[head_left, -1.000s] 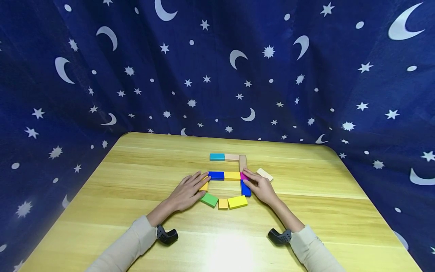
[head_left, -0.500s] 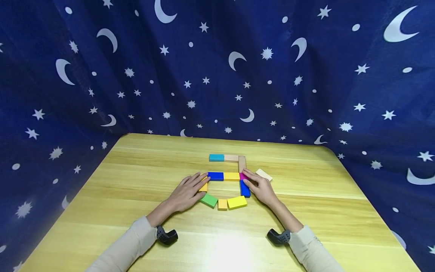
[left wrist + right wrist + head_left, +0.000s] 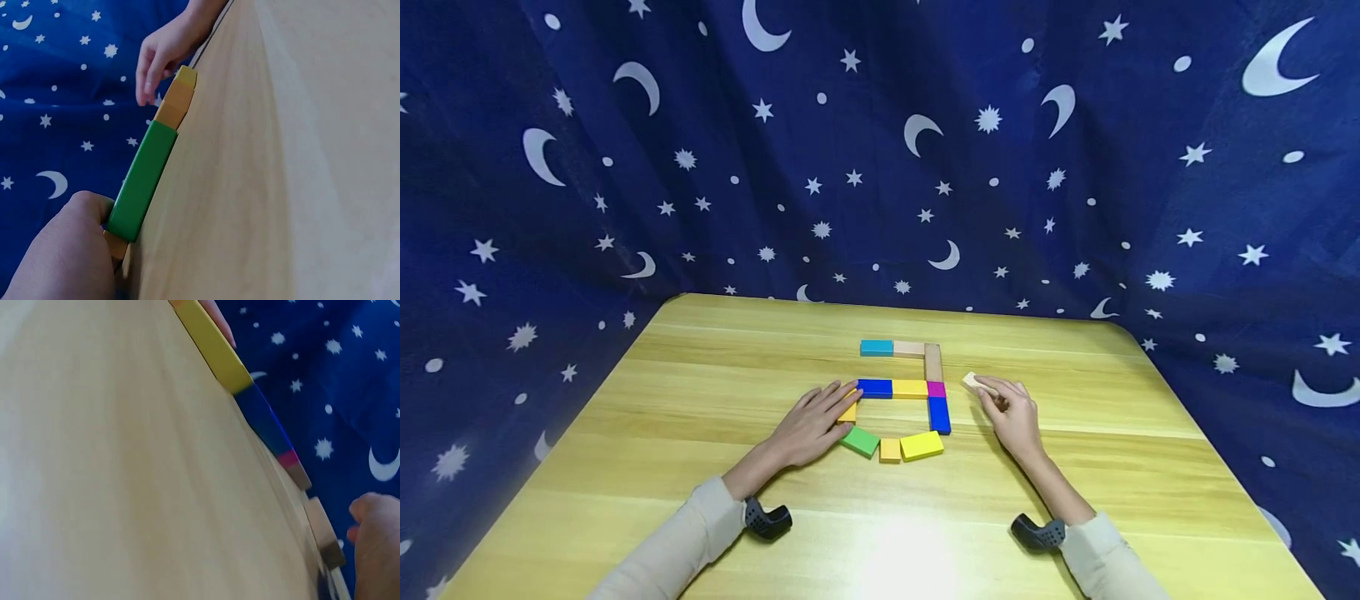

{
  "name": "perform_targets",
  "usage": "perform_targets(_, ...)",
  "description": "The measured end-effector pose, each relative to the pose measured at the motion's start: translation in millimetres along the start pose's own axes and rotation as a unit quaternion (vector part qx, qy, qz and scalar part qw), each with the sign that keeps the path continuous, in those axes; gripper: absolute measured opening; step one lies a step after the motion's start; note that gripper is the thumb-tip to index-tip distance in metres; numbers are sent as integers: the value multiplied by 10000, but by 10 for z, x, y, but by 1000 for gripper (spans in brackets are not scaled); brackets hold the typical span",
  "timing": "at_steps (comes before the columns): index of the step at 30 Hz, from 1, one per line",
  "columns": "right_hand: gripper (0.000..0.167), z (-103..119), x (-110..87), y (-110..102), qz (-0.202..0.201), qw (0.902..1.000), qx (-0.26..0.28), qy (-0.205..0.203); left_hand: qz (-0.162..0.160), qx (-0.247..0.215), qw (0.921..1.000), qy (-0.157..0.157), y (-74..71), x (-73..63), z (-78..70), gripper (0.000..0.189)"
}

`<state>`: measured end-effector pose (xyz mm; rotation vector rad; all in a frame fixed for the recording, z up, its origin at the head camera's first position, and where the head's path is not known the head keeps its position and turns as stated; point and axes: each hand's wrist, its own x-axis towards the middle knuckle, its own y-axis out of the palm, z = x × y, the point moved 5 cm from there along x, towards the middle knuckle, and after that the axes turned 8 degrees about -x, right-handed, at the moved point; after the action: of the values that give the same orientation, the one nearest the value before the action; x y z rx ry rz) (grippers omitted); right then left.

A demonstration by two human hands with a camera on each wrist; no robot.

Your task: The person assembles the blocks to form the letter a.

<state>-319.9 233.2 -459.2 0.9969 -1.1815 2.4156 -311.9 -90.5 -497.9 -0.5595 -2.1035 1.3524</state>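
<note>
My left hand (image 3: 808,423) rests with fingers extended over an orange block (image 3: 848,413). Its fingertips reach the end of a blue block (image 3: 876,389), and its thumb lies at the corner of a green block (image 3: 861,442). My right hand (image 3: 1017,423) is at a loose cream block (image 3: 972,381), its thumb and fingers overlapping that block in the head view and hiding most of it. The right wrist view shows a gap between this hand (image 3: 378,544) and the cream block (image 3: 324,526), which lies on the table.
Beyond the left hand's blocks, the outline has yellow-orange (image 3: 910,389), magenta (image 3: 936,389), blue (image 3: 939,415), yellow (image 3: 922,446) and small orange (image 3: 890,451) blocks. Teal (image 3: 877,347) and wooden (image 3: 932,362) blocks extend it at the back. A starry curtain (image 3: 880,167) hangs behind the table (image 3: 700,358).
My right hand has left the magenta and blue blocks and moved right to the cream block. The left hand has stayed in place.
</note>
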Motion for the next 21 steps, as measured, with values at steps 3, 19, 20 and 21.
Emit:
perform_targets(3,20,-131,-15,-53,8,9990,-151,419,43,16,10000,-8,2,7,1,56)
perform_targets(19,37,-294,-84,62,1187,9867,-568,956,58,32,10000,7,6,-1,4,57)
perform_targets(20,37,-280,-95,53,1179,9872,-552,925,51,39,10000,10,8,-1,6,57)
perform_targets(21,36,-266,-107,41,1154,9878,-542,890,49,40,10000,7,9,-1,8,57)
